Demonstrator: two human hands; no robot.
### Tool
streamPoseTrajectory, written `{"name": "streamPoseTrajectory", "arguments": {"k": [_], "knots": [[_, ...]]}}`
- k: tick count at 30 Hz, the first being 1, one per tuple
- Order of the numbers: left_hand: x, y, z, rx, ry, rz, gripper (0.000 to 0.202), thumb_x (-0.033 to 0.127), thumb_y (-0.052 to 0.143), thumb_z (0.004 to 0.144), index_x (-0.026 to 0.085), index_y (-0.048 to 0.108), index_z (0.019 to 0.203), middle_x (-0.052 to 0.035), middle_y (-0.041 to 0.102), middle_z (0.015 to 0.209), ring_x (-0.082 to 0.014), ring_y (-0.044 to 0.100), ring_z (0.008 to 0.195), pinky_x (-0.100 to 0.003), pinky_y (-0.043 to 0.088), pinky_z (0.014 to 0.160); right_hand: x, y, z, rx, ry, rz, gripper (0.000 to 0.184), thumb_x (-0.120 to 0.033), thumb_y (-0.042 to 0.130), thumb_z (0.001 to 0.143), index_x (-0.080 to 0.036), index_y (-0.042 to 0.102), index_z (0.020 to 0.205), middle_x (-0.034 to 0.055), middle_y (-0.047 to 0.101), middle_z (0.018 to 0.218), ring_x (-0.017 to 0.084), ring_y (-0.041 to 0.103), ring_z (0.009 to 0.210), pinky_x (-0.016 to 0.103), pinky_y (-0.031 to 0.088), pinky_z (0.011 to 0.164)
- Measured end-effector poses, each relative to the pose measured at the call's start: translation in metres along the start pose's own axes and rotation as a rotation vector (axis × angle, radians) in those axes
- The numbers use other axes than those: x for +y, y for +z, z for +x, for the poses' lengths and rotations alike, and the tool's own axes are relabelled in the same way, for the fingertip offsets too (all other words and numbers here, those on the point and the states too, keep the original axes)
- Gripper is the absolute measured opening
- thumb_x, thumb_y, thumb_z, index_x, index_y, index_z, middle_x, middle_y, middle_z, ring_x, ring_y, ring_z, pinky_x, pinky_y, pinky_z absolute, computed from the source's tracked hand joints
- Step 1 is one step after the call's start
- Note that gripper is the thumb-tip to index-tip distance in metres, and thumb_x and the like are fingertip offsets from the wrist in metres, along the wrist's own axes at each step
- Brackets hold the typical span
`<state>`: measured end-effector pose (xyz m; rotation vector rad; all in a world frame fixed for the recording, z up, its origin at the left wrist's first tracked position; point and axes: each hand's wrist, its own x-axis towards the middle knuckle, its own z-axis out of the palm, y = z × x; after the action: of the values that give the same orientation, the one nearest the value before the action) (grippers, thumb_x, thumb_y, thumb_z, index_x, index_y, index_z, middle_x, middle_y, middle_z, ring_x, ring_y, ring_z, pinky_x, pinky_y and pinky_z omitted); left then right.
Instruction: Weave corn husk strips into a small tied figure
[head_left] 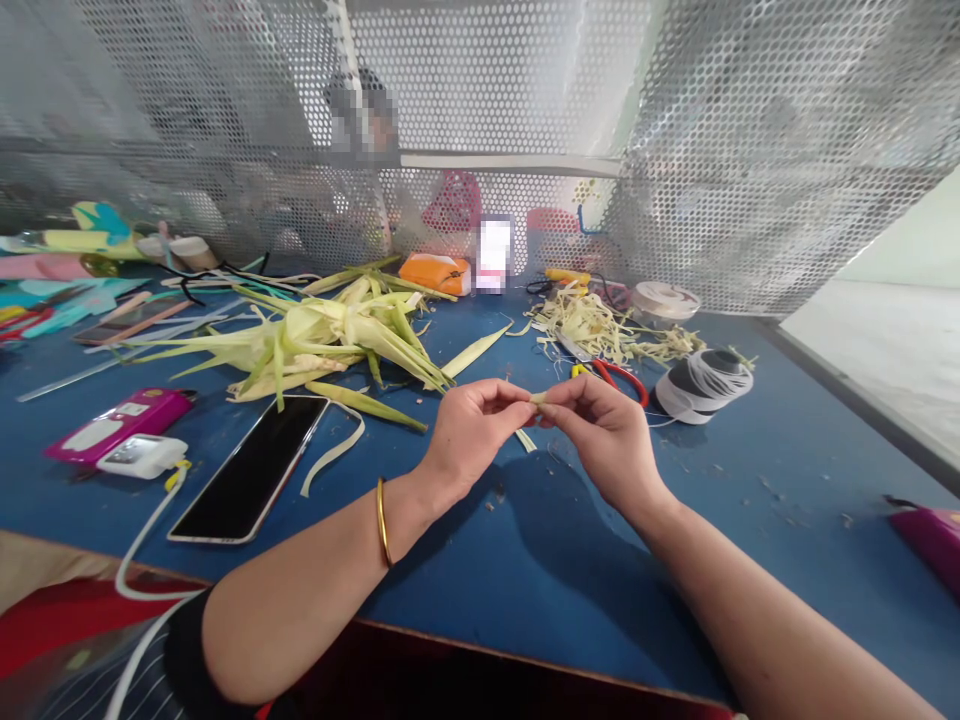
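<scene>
My left hand [476,430] and my right hand [600,430] meet above the blue table, thumbs and fingers pinched together. Between the fingertips is a small pale piece of corn husk [538,398], mostly hidden by the fingers. A narrow pale strip [526,440] shows just below the hands; whether it joins the held piece I cannot tell. Beyond my left hand lies a heap of green-yellow corn husks [330,330]. Past my right hand are red-handled scissors [621,380] and a spool of white thread [703,385].
A pile of husk scraps [585,322] lies behind the scissors, near a roll of white tape [666,300]. At left are a phone [251,470], a purple pack [124,425] and a white cable [139,550]. A perforated metal screen [495,90] closes off the back.
</scene>
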<state>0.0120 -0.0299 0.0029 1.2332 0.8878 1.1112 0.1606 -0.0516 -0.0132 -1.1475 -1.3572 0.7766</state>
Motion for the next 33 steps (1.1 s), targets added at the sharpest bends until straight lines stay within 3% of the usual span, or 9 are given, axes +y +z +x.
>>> {"name": "streamPoseTrajectory", "arguments": {"k": [7,15,19,25,33], "knots": [[0.0007,-0.0010,-0.0007,-0.027,0.055,0.133,0.007,0.023,0.071,0.072,0.017,0.071,0.074,-0.0037,0.072,0.073,-0.0170,0.068,0.071,-0.030,0.054,0.073,-0.0046,0.0003,0.0034,-0.013,0.026,0.073,0.015,-0.028,0.070,0.077,-0.020,0.057,0.078,-0.0030,0.061,0.066,0.012,0.059,0.058,0.028,0.050,0.059],[-0.0004,-0.0007,0.0028,0.013,-0.160,-0.095,0.012,0.026,0.074,0.070,0.015,0.070,0.071,-0.0019,0.069,0.067,-0.0121,0.063,0.065,-0.027,0.051,0.069,-0.0017,-0.0009,-0.0015,0.005,-0.215,-0.211,0.002,-0.022,0.061,0.086,-0.022,0.061,0.085,-0.0010,0.065,0.077,0.014,0.061,0.071,0.029,0.050,0.069],[-0.0008,-0.0022,0.0032,-0.019,-0.179,-0.124,0.014,0.027,0.075,0.069,0.015,0.069,0.071,-0.0019,0.068,0.070,-0.0133,0.064,0.070,-0.027,0.050,0.068,-0.0021,-0.0015,-0.0020,0.011,-0.233,-0.265,0.007,-0.021,0.059,0.088,-0.022,0.062,0.082,-0.0015,0.065,0.073,0.014,0.062,0.067,0.027,0.048,0.065],[0.0012,-0.0006,0.0029,0.027,-0.127,-0.112,0.009,0.021,0.074,0.066,0.015,0.069,0.071,-0.0004,0.068,0.069,-0.0120,0.063,0.066,-0.028,0.051,0.072,-0.0020,-0.0010,-0.0024,-0.013,-0.183,-0.272,0.008,-0.022,0.059,0.088,-0.021,0.061,0.080,-0.0016,0.064,0.070,0.014,0.059,0.065,0.027,0.045,0.063],[-0.0039,-0.0059,0.0030,-0.019,0.160,0.221,0.007,0.021,0.069,0.073,0.016,0.071,0.077,-0.0021,0.072,0.073,-0.0142,0.066,0.068,-0.026,0.052,0.067,-0.0032,-0.0007,0.0011,-0.010,0.030,-0.009,0.010,-0.027,0.066,0.081,-0.019,0.062,0.076,-0.0015,0.063,0.067,0.014,0.059,0.064,0.028,0.046,0.064]]}}
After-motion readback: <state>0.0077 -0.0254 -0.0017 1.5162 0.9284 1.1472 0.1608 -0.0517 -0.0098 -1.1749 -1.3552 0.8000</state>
